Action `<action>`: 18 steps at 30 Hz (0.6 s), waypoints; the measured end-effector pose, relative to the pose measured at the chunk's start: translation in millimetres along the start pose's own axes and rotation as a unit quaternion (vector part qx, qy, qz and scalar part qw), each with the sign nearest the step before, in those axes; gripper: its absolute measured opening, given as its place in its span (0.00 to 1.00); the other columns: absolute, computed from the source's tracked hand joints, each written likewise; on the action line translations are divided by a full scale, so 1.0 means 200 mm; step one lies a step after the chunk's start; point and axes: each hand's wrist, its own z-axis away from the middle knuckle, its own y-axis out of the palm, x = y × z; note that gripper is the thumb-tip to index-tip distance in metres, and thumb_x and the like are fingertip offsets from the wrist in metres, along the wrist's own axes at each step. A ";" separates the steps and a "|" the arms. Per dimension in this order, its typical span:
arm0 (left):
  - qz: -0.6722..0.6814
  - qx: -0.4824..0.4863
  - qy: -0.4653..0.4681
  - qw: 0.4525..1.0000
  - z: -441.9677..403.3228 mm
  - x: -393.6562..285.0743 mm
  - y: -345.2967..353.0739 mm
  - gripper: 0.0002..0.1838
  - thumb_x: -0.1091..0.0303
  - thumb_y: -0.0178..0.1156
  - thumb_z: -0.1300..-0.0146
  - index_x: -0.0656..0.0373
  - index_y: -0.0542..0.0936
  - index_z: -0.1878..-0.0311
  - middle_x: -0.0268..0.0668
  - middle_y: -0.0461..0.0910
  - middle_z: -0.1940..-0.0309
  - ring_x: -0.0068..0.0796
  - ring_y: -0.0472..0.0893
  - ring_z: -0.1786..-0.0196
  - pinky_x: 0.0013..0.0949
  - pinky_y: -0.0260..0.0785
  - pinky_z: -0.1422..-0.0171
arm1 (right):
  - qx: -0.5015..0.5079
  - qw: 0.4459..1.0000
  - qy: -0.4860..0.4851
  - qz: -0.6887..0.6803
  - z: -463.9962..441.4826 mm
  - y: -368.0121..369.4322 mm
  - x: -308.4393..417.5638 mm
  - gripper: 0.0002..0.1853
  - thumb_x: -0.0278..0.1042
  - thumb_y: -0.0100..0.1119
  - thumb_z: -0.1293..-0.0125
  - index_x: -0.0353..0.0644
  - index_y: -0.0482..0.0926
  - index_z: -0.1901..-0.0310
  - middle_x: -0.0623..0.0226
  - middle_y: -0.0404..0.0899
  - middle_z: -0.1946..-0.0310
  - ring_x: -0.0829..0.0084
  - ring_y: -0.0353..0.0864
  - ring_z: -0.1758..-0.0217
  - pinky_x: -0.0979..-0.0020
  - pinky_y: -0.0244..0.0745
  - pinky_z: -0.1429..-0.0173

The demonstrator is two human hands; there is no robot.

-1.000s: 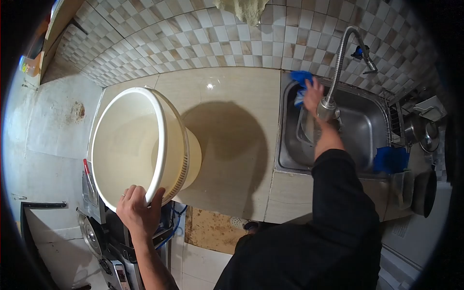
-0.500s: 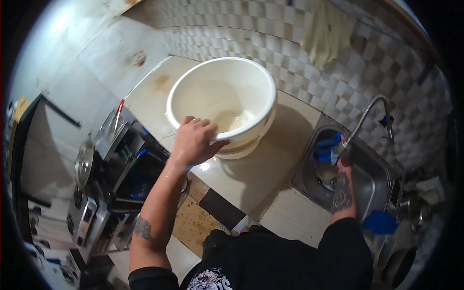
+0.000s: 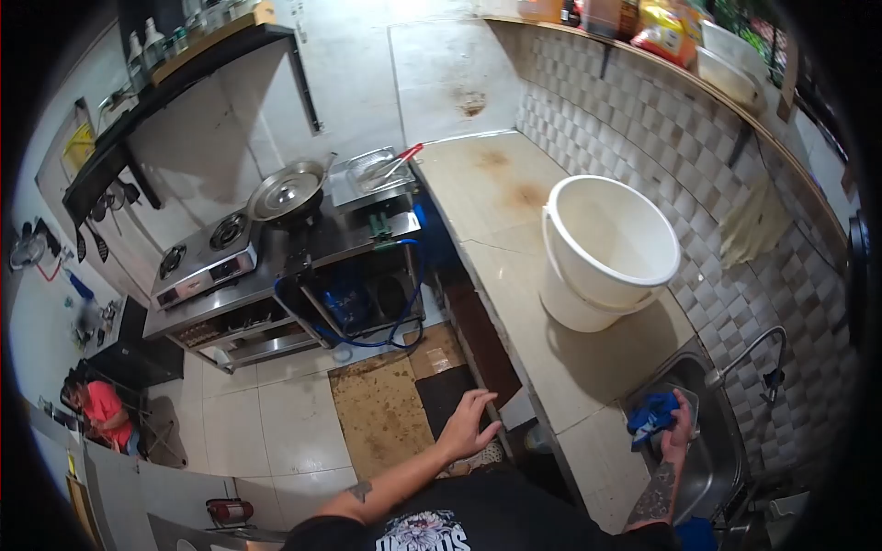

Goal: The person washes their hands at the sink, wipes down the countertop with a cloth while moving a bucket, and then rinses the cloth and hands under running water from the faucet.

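Hovering near a black floor mat [image 3: 444,393] with the left hand [image 3: 469,426], fingers spread apart; across the beige counter [image 3: 501,253], showing a white plastic bucket [image 3: 586,292], upright; then clamping a blue cloth [image 3: 650,418] with the right hand [image 3: 678,428] over the stainless-steel sink [image 3: 715,466].

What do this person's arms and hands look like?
Both the left hand and right hand are without gloves. A small dark tattoo marks the left forearm; a larger, patterned one covers much of the right forearm. The black shirt has short sleeves.
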 end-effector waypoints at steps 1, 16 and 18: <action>0.000 -0.009 -0.003 1.000 0.11 0.03 -0.01 0.29 0.64 0.66 0.40 0.59 0.69 0.37 0.50 0.69 0.42 0.53 0.72 0.40 0.43 0.70 0.38 | -0.017 0.999 0.016 -0.047 0.01 0.00 0.01 0.26 0.23 0.53 0.40 0.42 0.75 0.38 0.64 0.75 0.42 0.69 0.75 0.42 0.70 0.68 0.36; 0.143 0.212 0.058 0.965 -0.12 -0.45 0.22 0.29 0.66 0.62 0.37 0.55 0.66 0.33 0.49 0.73 0.44 0.45 0.81 0.52 0.42 0.74 0.48 | 0.066 0.939 -0.164 0.296 0.19 0.23 0.26 0.25 0.23 0.43 0.45 0.36 0.75 0.45 0.62 0.77 0.48 0.69 0.74 0.43 0.70 0.66 0.35; 0.183 0.218 0.078 0.955 -0.21 -0.67 0.32 0.37 0.66 0.64 0.39 0.54 0.59 0.28 0.53 0.69 0.39 0.47 0.82 0.54 0.43 0.74 0.48 | 0.092 0.952 -0.116 0.267 0.29 0.29 0.33 0.24 0.25 0.44 0.45 0.35 0.76 0.46 0.62 0.77 0.49 0.70 0.74 0.45 0.71 0.66 0.37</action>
